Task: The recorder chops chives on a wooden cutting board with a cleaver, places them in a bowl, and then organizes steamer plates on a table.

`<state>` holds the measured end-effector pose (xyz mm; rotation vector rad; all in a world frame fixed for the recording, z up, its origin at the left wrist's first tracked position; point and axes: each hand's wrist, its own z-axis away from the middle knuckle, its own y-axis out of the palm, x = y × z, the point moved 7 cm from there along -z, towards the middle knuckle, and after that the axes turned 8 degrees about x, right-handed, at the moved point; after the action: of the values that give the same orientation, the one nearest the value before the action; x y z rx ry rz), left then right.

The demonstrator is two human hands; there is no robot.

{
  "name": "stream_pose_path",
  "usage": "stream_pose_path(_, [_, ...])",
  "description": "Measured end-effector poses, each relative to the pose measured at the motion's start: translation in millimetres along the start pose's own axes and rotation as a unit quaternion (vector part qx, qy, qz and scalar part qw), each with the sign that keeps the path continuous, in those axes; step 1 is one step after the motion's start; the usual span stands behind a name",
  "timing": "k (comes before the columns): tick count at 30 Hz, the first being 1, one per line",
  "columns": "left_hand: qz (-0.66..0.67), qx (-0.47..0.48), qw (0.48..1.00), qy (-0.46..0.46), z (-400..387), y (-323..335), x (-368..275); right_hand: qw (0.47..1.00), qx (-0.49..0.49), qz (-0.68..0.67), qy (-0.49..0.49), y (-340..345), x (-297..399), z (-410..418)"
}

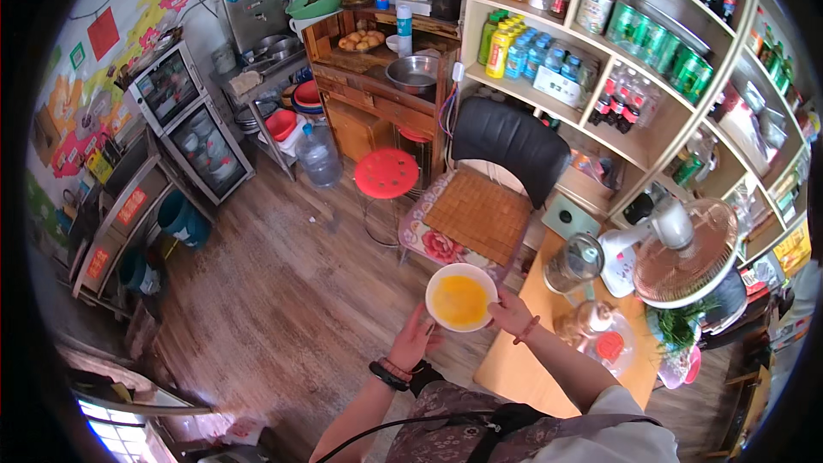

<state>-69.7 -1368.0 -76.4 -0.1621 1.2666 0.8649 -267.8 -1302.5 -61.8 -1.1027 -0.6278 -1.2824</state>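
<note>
A white bowl (433,315) with yellow liquid, like beaten egg, is held up in front of my body, above the floor beside the wooden table. My right hand (510,312) grips its right rim. At its lower left side is my left hand (413,339), fingers spread, near or against the bowl; whether they touch it I cannot tell. Just beyond the bowl stands a chair with a woven mat (479,212) on its seat. The table (508,366) to my right bears a glass jar (573,262) and a plastic container with a red lid (609,346).
A white fan (685,251) stands at the table's far right. Ahead are a red stool (386,173), a water jug (318,157) and a wooden cabinet holding a metal basin (413,75). Shelves with drinks rise at the right. A glass-door cabinet (209,145) and bins stand left.
</note>
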Motion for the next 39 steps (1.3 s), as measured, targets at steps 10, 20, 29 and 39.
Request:
stream_pose_path(10, [-0.066, -0.017, 0.997, -0.032, -170, -128, -132, 0.993, -0.028, 0.091, -0.07, -13, 85, -207])
stream_pose_path(20, [-0.156, 0.038, 0.987, -0.022, -435, -227, -339, 0.971, -0.203, 0.105, 0.067, -82, 66, -175])
stream_pose_path(29, [-0.117, 0.059, 0.99, -0.049, -648, -245, -390, 0.905, -0.282, -0.271, 0.169, -59, 65, -192])
stream_pose_path(39, [-0.177, 0.124, 0.971, -0.099, -623, -242, -420, 0.876, -0.121, -0.463, -0.065, -143, 243, -469])
